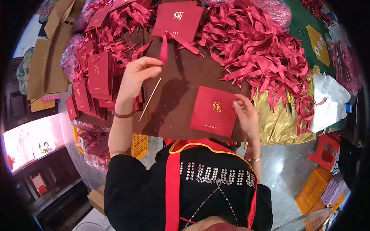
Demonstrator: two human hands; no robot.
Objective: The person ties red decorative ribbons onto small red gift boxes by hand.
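Note:
My left hand [142, 75] is raised over the brown table, thumb and forefinger pinched on the end of a dark pink ribbon [164, 50]. That ribbon runs up to the lower edge of a red stack of flat paper pieces [179, 18] with a gold logo. At the right, my right hand [246, 114] grips the right edge of a flat red paper bag [213, 111], thumb on top. This bag lies near the table's front edge, its gold logo facing up. A thin pale stick [150, 99] rests on the table beside my left wrist.
Tangled pink ribbons [262, 50] are heaped at the right. More red bags with ribbons [99, 73] pile up at the left. Gold sheeting [275, 125] drapes over the right side, near a white plastic bag [327, 102]. Orange crates [314, 188] stand on the floor.

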